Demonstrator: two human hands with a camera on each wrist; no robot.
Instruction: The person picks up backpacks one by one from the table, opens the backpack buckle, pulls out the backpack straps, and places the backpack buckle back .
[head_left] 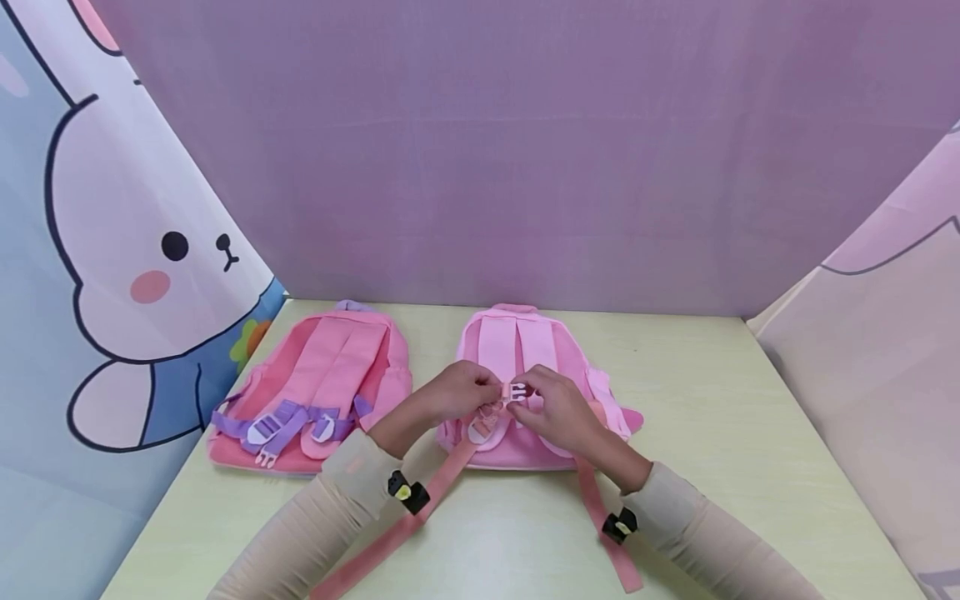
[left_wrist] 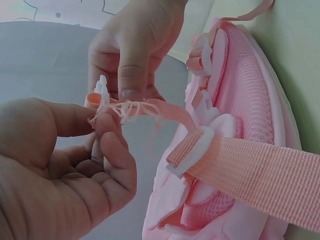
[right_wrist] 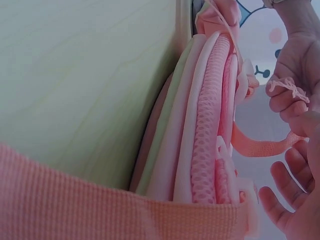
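Observation:
A pink backpack (head_left: 495,342) lies with its shoulder straps facing up. Over its lower part, both hands meet at a peach webbing strap (left_wrist: 172,112) with a white buckle (head_left: 516,391) that has prongs. My left hand (head_left: 461,392) pinches the strap's end beside the buckle between thumb and fingertips. Loose frayed threads (left_wrist: 132,107) hang from the webbing there. From the other side, my right hand (head_left: 555,404) pinches the buckle and strap; its fingertips are partly hidden in the left wrist view. A white strap adjuster (left_wrist: 192,152) sits on the backpack's wide strap below.
To the left lies a second pink backpack (head_left: 322,354) with purple straps (head_left: 281,429) and a white buckle. Two long peach strap ends (head_left: 375,554) trail toward the table's front edge. A purple partition (head_left: 525,167) rises behind the pale table (head_left: 720,467).

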